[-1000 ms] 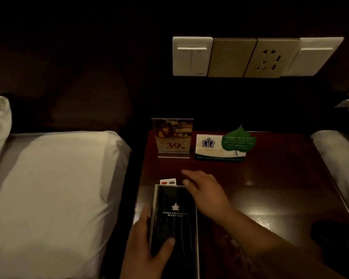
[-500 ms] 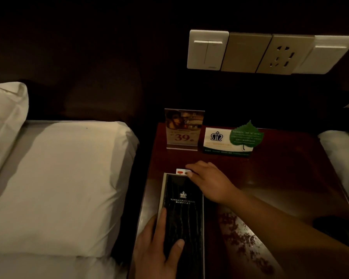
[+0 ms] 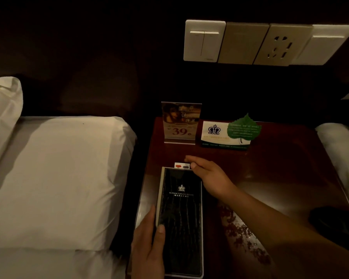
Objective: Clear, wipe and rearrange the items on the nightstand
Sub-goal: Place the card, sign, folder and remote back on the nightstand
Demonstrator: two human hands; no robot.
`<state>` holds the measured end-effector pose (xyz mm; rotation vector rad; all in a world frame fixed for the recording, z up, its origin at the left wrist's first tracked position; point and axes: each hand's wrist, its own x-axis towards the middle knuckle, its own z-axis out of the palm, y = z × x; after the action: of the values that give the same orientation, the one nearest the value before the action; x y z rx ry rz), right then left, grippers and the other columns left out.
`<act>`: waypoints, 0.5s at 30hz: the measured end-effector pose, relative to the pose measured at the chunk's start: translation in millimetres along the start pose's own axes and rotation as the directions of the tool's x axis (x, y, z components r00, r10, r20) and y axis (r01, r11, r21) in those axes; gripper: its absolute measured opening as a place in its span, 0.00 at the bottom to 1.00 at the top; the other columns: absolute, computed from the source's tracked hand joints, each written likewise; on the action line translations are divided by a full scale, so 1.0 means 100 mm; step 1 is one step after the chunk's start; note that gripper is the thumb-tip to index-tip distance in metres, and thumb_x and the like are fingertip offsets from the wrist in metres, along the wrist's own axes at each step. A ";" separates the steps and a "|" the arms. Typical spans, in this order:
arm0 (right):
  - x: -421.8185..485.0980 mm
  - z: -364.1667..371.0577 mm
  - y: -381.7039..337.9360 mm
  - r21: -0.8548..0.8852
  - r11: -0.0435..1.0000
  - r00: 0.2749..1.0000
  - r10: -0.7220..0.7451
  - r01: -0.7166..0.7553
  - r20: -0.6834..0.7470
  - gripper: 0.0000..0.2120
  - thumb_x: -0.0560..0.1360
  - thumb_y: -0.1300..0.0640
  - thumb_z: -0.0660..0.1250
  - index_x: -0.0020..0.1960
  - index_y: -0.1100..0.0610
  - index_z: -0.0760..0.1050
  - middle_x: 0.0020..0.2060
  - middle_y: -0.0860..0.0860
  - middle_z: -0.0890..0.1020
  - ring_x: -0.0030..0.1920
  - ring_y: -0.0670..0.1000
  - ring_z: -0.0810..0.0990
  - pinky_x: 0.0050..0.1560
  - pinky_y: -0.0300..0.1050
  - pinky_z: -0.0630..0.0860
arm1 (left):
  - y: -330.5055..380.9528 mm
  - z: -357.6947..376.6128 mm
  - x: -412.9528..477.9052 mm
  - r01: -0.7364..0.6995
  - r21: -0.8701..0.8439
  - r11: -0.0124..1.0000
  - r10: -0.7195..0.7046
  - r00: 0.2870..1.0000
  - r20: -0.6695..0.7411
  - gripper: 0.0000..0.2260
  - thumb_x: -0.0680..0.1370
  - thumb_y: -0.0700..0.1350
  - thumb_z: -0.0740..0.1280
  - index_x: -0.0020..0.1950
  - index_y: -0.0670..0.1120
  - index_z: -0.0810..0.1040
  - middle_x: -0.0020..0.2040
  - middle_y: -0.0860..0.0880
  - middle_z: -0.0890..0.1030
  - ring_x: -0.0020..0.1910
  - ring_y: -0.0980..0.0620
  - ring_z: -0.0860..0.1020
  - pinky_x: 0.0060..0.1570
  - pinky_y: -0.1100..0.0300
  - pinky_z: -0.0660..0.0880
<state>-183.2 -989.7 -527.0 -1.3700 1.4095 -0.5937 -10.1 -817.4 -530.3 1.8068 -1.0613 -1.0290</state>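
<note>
Partly, card (image 3: 182, 165) under folder (image 3: 181, 214), left hand (image 3: 147, 248) cropped

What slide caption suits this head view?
The left hand holds a black hotel folder on the nightstand; the right hand is beside a small card.

Leaf card (image 3: 243, 128) print unreadable; left hand (image 3: 147, 250) cropped below.

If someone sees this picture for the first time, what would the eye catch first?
The black folder lies front left on the nightstand, gripped by the left hand. The right hand lies flat beside a small card at the folder's far end. Behind stands a sign showing 39, under pale wall switches.
</note>
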 end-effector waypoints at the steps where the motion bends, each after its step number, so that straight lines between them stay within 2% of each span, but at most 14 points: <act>1: -0.01 0.00 -0.01 -0.003 1.000 1.000 -0.002 0.002 0.006 0.18 0.82 0.50 0.58 0.71 0.46 0.70 0.66 0.44 0.77 0.68 0.53 0.70 0.72 0.56 0.64 | 0.00 0.00 0.00 -0.006 0.002 1.000 0.006 1.000 -0.001 0.24 0.75 0.56 0.59 0.71 0.64 0.68 0.68 0.62 0.72 0.67 0.72 0.65 0.64 0.69 0.62; 5: -0.05 0.06 -0.10 0.093 0.995 0.999 0.032 -0.034 0.025 0.22 0.82 0.49 0.58 0.75 0.49 0.62 0.68 0.47 0.75 0.72 0.52 0.68 0.75 0.58 0.59 | 0.05 0.03 0.01 -0.027 0.029 0.999 0.027 1.000 -0.015 0.21 0.76 0.56 0.57 0.69 0.67 0.66 0.66 0.67 0.70 0.67 0.69 0.66 0.66 0.68 0.61; 7: -0.12 0.08 -0.14 0.221 0.973 0.997 0.068 -0.062 -0.024 0.23 0.82 0.51 0.59 0.76 0.51 0.62 0.70 0.49 0.73 0.71 0.51 0.69 0.74 0.57 0.62 | 0.08 0.03 0.02 -0.007 0.006 1.000 0.007 1.000 -0.013 0.20 0.76 0.56 0.57 0.68 0.67 0.67 0.65 0.66 0.70 0.68 0.62 0.67 0.70 0.59 0.62; 9: -0.28 0.08 -0.13 0.327 0.942 0.983 0.123 -0.073 -0.136 0.21 0.81 0.53 0.61 0.74 0.52 0.66 0.69 0.51 0.74 0.68 0.50 0.72 0.71 0.55 0.67 | 0.08 0.03 0.02 0.009 -0.051 0.999 -0.010 1.000 -0.017 0.20 0.78 0.55 0.60 0.70 0.62 0.69 0.67 0.59 0.73 0.70 0.57 0.69 0.73 0.51 0.63; 12: -0.64 0.10 0.00 0.336 0.936 0.946 0.196 -0.102 -0.258 0.15 0.81 0.52 0.62 0.67 0.51 0.73 0.62 0.50 0.79 0.60 0.49 0.78 0.61 0.53 0.76 | 0.05 0.03 0.04 0.039 -0.112 0.993 -0.040 0.999 -0.004 0.17 0.83 0.46 0.61 0.71 0.57 0.72 0.69 0.53 0.74 0.71 0.54 0.70 0.74 0.46 0.64; 15: -1.02 0.18 0.12 0.402 0.909 0.954 0.209 -0.108 -0.216 0.11 0.81 0.54 0.61 0.61 0.45 0.75 0.57 0.45 0.81 0.51 0.40 0.81 0.47 0.43 0.78 | 0.12 0.01 0.06 0.101 -0.207 0.973 -0.099 0.995 0.020 0.16 0.83 0.45 0.60 0.68 0.60 0.72 0.68 0.58 0.75 0.70 0.56 0.71 0.72 0.52 0.66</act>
<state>-190.9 -886.7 -510.4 -0.8754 1.4936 -0.9104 -12.6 -826.7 -521.6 1.7003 -0.8412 -1.1651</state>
